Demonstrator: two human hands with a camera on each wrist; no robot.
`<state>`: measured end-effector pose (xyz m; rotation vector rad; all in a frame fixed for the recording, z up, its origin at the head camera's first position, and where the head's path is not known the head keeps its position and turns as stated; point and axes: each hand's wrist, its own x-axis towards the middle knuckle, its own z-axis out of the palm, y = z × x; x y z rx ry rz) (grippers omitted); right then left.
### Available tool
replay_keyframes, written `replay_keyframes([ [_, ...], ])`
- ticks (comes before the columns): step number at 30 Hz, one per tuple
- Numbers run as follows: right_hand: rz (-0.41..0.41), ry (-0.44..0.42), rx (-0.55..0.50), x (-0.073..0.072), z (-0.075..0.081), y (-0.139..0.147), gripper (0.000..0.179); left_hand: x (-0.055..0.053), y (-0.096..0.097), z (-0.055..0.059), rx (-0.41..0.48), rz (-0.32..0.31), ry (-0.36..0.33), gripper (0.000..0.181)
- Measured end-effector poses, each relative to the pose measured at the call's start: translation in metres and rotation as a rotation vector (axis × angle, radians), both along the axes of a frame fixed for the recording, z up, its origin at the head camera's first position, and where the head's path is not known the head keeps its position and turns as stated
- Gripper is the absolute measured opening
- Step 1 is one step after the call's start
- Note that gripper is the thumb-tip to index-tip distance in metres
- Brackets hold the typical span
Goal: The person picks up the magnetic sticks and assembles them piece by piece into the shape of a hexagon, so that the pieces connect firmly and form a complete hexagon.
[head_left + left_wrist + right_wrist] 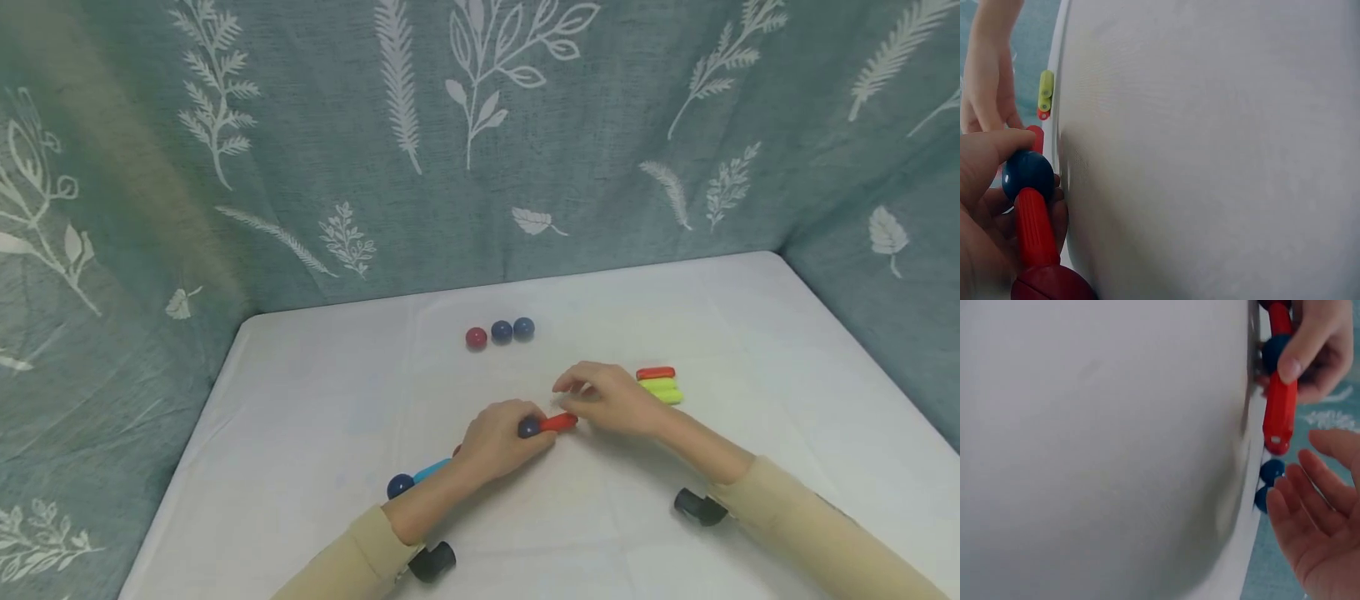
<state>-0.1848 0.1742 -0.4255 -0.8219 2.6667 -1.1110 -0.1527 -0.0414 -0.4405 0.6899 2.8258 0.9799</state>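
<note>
My left hand (497, 440) pinches a dark blue ball (1027, 170) between thumb and fingers. The ball belongs to a chain: one red rod (559, 422) sticks out of it toward my right hand, and another red rod (1036, 228) links it back to a dark red ball (1052, 285). Farther along, partly hidden by my left wrist, lie a light blue rod (432, 470) and a dark blue end ball (401, 486). Beside the free tip of the front red rod, my right hand (1319, 534) has its fingers spread and relaxed, holding nothing.
A red ball (476, 337) and two blue balls, one a dark blue ball (502, 332), stand toward the back of the white table (322, 383). Past my right hand lie a loose red rod (656, 372) and yellow-green rods (662, 392). A patterned green curtain (315, 167) borders the table.
</note>
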Motion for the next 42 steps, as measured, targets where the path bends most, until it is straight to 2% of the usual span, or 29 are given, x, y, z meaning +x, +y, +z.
replay_keyframes([
  [8,-0.161,-0.03,-0.045,-0.041,-0.001,-0.009,0.031,0.001,-0.002,0.003,-0.005,0.002,-0.027,0.017],
  [12,-0.189,-0.057,-0.065,-0.06,-0.002,-0.015,0.037,0.001,-0.001,0.005,-0.008,0.005,-0.034,0.019],
  [16,-0.177,-0.038,-0.067,-0.073,-0.003,-0.024,0.042,0.001,0.0,0.004,-0.016,0.001,-0.025,0.02],
  [20,-0.173,0.007,-0.049,-0.081,-0.006,-0.034,0.046,0.001,-0.001,0.003,-0.013,-0.007,-0.012,0.019],
  [28,-0.183,0.043,-0.008,-0.092,-0.01,-0.051,0.051,0.003,-0.004,0.002,-0.013,-0.013,0.007,0.02],
  [36,-0.19,0.035,0.043,-0.1,-0.015,-0.06,0.051,0.004,-0.006,-0.001,-0.012,-0.01,0.008,0.019],
  [42,-0.181,0.08,0.05,-0.102,-0.018,-0.061,0.045,0.004,-0.007,-0.001,0.002,-0.017,0.011,0.019],
])
